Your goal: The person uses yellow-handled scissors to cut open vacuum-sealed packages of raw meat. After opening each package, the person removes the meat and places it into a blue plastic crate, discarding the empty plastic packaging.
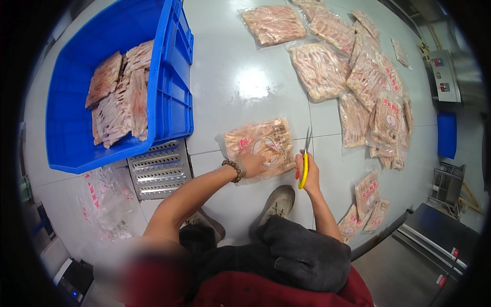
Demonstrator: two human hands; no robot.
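Note:
A flat clear plastic bag of frozen pale-pink meat (283,134) lies on the tiled floor in front of my shoes. My left hand (250,162), with a beaded bracelet at its wrist, rests on the bag's near part, fingers laid over the plastic. In my right hand (313,173) is a pair of scissors (303,176) with yellow and red handles, held just right of the bag. Their blades point away from me and stand slightly apart, not visibly touching the bag. My palm hides part of the handles.
At the left stands a blue crate (174,77) holding unwrapped meat slabs (113,115). Beside it are a metal drain grate (159,171) and emptied plastic bags (106,202). Many bagged slabs (365,77) pile up at far right; several more bags (365,197) lie nearer. Steel equipment (409,261) stands at lower right.

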